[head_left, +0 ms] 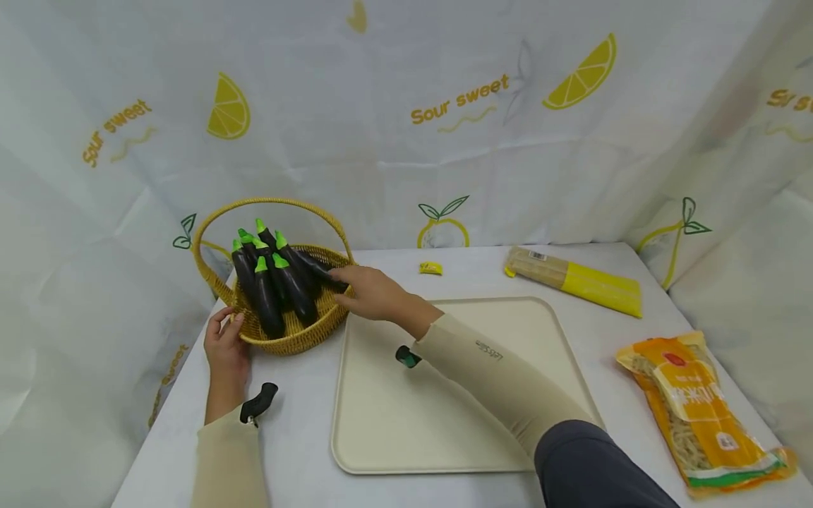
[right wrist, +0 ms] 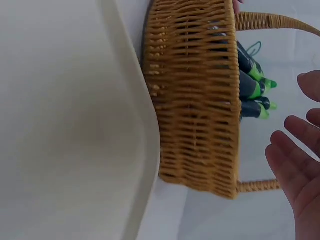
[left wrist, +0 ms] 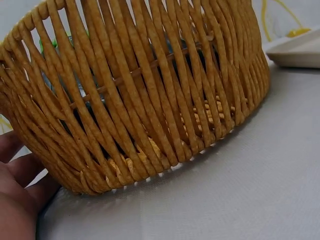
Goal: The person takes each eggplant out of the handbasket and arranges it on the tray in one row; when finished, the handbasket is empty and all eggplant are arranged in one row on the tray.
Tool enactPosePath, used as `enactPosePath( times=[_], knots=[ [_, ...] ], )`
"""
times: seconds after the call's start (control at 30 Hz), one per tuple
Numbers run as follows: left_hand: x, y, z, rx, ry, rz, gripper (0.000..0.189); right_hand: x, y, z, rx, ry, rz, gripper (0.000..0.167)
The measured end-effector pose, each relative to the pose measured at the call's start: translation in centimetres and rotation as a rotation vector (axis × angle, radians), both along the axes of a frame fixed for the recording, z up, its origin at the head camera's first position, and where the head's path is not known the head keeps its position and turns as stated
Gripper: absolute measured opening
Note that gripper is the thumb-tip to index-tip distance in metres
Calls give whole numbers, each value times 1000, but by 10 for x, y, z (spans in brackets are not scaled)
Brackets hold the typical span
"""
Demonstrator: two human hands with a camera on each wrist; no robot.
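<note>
A round wicker basket (head_left: 298, 342) with a tall arched handle (head_left: 269, 202) stands at the left of the table, holding several dark eggplants (head_left: 269, 307) with bright green caps. My left hand (head_left: 226, 346) touches the basket's left side, near the foot of the handle. In the left wrist view, the fingers (left wrist: 25, 169) of that hand lie against the woven outer wall. Over the basket's right rim reaches my right hand (head_left: 368, 291), its fingertips overlapping the end of one eggplant in the head view. The right wrist view shows that hand's fingers (right wrist: 295, 160) extended, gripping nothing visible.
A cream tray (head_left: 381, 458) lies right beside the basket, under the right forearm. Behind it sits a small yellow packet (head_left: 430, 268). At the right are a yellow-ended noodle pack (head_left: 574, 279) and an orange bag (head_left: 699, 416). A printed curtain (head_left: 381, 190) hangs behind the table.
</note>
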State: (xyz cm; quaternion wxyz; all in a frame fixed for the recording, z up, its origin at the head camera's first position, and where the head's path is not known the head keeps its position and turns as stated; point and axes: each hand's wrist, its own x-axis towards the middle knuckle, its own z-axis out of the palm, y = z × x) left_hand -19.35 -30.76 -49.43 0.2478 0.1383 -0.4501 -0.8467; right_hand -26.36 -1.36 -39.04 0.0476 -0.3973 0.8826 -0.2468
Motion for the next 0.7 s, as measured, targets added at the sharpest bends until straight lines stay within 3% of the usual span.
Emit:
enactPosePath(
  times=[0.13, 0.23, 0.4, 0.57, 0.7],
  knots=[
    [4, -4, 2, -42, -30, 6, 26, -11, -43, -12, -77, -125, -54, 53],
    [6, -8, 5, -48, -29, 18, 29, -17, -73, -19, -80, -171, -116, 53],
    [4, -10, 6, -58, -44, 15, 31, -22, -106, -26, -17, -148, -212, 61],
    [-1, -5, -1, -73, -71, -13, 33, -27, -118, -34, 80, -106, -326, 72],
    [-1, -2, -5, -78, -76, 6, 33, -29, -122, -35, 105, -106, -336, 76]
  ],
)
